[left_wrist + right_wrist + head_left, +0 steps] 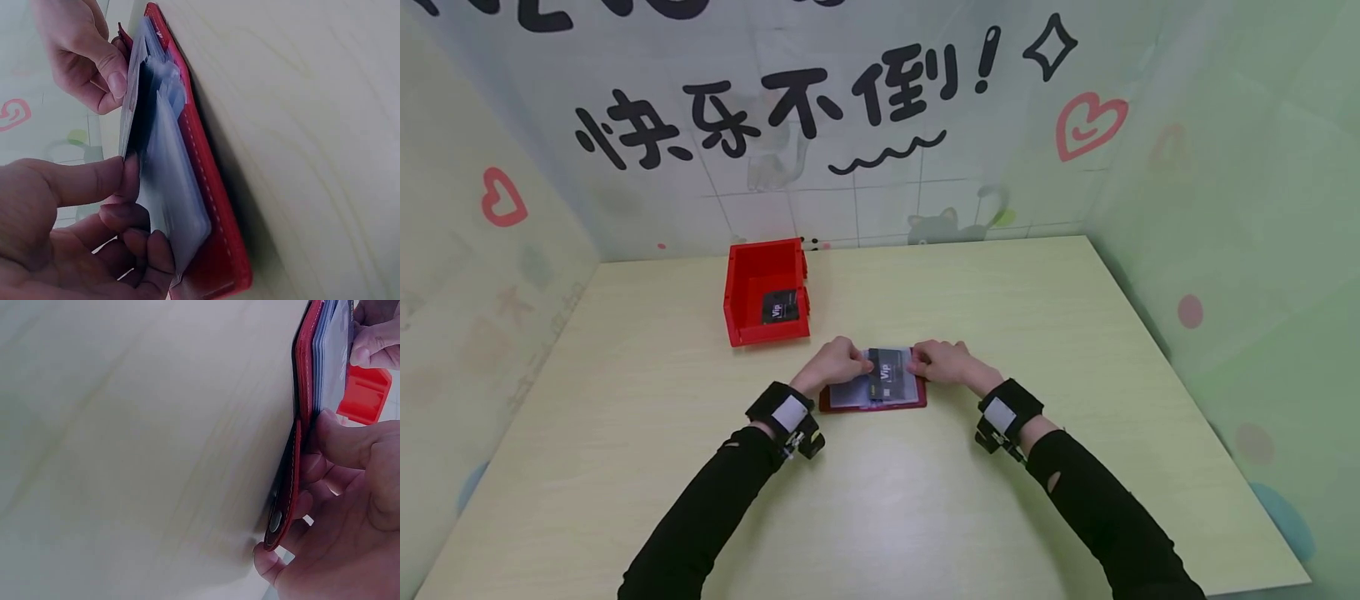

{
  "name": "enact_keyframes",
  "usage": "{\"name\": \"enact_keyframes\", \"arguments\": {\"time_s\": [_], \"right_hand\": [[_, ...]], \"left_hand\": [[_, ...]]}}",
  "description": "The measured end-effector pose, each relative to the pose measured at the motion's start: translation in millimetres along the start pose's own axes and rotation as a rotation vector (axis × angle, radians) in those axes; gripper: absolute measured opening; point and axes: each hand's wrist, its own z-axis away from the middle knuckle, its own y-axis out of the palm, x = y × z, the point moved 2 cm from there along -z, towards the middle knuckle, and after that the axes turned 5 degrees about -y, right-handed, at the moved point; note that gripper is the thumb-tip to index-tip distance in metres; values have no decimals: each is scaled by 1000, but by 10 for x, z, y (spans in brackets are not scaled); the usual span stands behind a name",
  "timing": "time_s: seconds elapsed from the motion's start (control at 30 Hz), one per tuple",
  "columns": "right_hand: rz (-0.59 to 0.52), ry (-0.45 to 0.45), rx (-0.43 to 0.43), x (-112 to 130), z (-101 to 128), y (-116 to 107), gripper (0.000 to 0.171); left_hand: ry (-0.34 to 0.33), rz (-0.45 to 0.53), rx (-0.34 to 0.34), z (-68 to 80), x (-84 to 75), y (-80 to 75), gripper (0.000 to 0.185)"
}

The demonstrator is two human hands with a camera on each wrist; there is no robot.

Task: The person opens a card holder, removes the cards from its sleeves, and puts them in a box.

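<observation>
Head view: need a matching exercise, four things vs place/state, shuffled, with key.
1. red bin
2. left hand
3. right hand
4. wallet

A. pinching a Vip card
B. open between the two hands
C. at the wallet's right edge
D. another Vip card lying inside

Pairs: 1-D, 2-A, 3-C, 4-B

Soft light leaves faint shadows and glare on the table [887, 521].
</observation>
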Motion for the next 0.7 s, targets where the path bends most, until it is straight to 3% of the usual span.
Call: {"name": "enact_keyframes", "arguments": {"time_s": [0.5,0.7], "right_hand": [[12,-14,-9,2,0,-8,25],[7,-14,-6,2,9,-9,24]], "left_hand": [[68,30,-26,35,87,-109,29],[68,83,19,50,115,-157,29]]}}
